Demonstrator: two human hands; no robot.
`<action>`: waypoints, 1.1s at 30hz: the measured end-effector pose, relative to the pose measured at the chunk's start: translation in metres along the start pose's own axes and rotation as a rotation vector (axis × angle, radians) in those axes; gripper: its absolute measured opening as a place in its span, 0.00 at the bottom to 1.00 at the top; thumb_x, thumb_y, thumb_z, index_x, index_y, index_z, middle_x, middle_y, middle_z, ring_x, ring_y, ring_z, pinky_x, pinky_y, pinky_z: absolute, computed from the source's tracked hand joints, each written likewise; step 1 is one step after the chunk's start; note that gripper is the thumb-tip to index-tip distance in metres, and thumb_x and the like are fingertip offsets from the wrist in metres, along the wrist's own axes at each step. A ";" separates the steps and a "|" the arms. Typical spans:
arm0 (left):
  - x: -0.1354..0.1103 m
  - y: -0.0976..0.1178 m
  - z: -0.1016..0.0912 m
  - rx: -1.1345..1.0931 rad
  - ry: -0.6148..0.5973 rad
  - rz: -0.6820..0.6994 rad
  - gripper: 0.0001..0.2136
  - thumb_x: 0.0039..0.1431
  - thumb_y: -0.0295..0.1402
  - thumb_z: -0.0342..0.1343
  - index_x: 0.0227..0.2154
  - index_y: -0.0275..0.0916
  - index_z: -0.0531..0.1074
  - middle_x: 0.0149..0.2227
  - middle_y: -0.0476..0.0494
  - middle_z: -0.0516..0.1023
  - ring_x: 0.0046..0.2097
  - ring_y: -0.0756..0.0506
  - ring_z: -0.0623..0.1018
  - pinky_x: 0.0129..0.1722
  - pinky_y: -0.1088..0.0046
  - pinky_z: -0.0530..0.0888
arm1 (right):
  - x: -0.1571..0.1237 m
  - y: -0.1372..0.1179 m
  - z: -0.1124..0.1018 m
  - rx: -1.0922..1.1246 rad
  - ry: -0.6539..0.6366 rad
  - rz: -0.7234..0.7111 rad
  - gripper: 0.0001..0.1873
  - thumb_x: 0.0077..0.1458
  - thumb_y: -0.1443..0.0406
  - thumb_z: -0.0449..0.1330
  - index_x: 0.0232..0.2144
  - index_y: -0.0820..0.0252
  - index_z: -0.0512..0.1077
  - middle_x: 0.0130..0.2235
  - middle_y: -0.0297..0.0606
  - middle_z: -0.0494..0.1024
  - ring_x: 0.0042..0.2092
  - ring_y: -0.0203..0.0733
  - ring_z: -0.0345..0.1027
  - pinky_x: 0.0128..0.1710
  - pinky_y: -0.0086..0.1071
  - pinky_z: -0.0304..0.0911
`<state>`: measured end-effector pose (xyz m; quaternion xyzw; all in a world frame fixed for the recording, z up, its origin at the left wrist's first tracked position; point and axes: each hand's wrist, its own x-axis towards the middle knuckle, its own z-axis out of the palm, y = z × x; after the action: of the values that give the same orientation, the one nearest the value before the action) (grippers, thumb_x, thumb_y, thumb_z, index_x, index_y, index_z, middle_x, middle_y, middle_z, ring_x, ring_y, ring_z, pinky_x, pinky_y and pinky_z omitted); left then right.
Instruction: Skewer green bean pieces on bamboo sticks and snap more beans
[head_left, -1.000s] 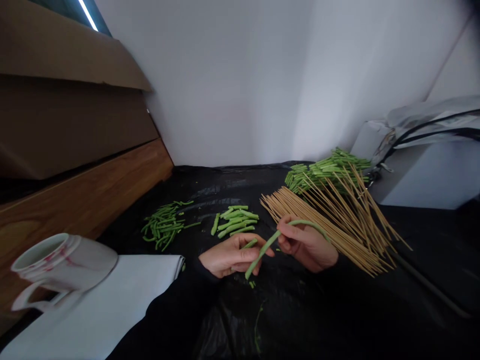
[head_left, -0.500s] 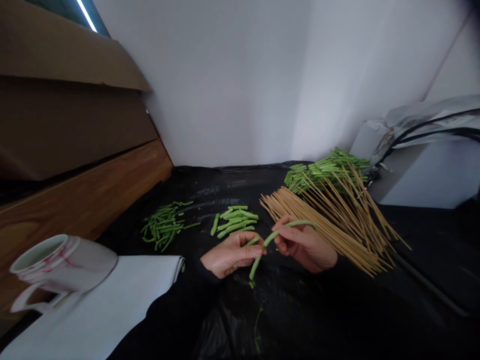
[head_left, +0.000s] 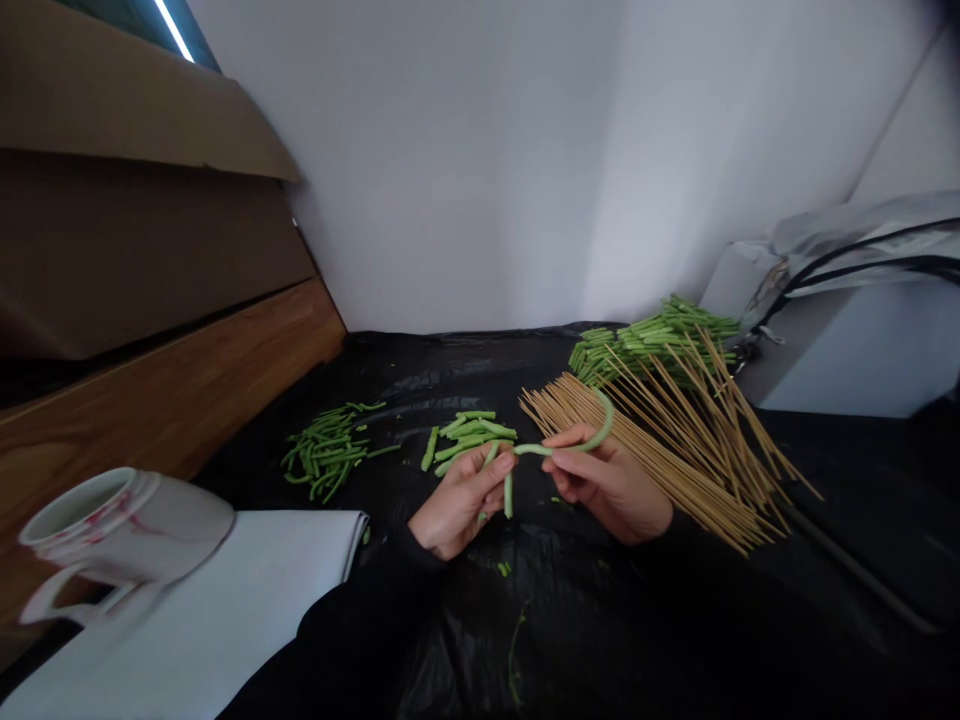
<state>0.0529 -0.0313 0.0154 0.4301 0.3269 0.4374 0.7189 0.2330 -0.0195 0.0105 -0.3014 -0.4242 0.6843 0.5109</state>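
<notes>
Well, the left hand (head_left: 459,508) is half closed, its fingertips pinching a long green bean (head_left: 534,450), while the right hand (head_left: 609,487) curls around its other stretch, which bows upward. The bean runs roughly crosswise, with a short end dangling below the left hand. Bamboo skewers (head_left: 660,440) fan out just beyond the right hand, over a heap of cut beans (head_left: 652,345) at the desk's far edge. Two smaller piles of cut beans (head_left: 469,440) lie on black plastic sheeting (head_left: 450,365), and a white mug (head_left: 124,530) sits near the left corner beside a white sheet (head_left: 225,600).

A long green bean (head_left: 606,425) arches in a tight bend.
</notes>
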 end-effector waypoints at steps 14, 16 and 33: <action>0.009 0.017 -0.025 -0.410 0.180 0.004 0.07 0.61 0.33 0.55 0.32 0.34 0.68 0.26 0.50 0.66 0.24 0.55 0.65 0.21 0.83 0.65 | -0.005 0.007 0.004 -0.251 -0.129 -0.040 0.11 0.47 0.62 0.67 0.31 0.61 0.72 0.27 0.36 0.78 0.24 0.32 0.68 0.22 0.26 0.61; 0.007 0.013 -0.022 -0.305 0.161 -0.074 0.08 0.60 0.35 0.55 0.32 0.34 0.69 0.29 0.46 0.70 0.27 0.53 0.70 0.24 0.80 0.68 | -0.006 0.006 0.005 -0.248 -0.156 -0.017 0.11 0.47 0.62 0.67 0.31 0.61 0.71 0.27 0.35 0.78 0.24 0.32 0.68 0.22 0.26 0.61; -0.004 0.005 -0.011 0.147 -0.168 -0.263 0.11 0.54 0.38 0.61 0.28 0.35 0.68 0.22 0.52 0.68 0.18 0.58 0.59 0.16 0.79 0.47 | 0.000 0.002 -0.003 -0.173 -0.110 0.032 0.14 0.47 0.58 0.67 0.30 0.61 0.70 0.20 0.27 0.70 0.19 0.27 0.60 0.19 0.22 0.54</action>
<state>0.0409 -0.0301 0.0156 0.4701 0.3500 0.2772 0.7614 0.2345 -0.0191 0.0072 -0.3131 -0.5040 0.6687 0.4480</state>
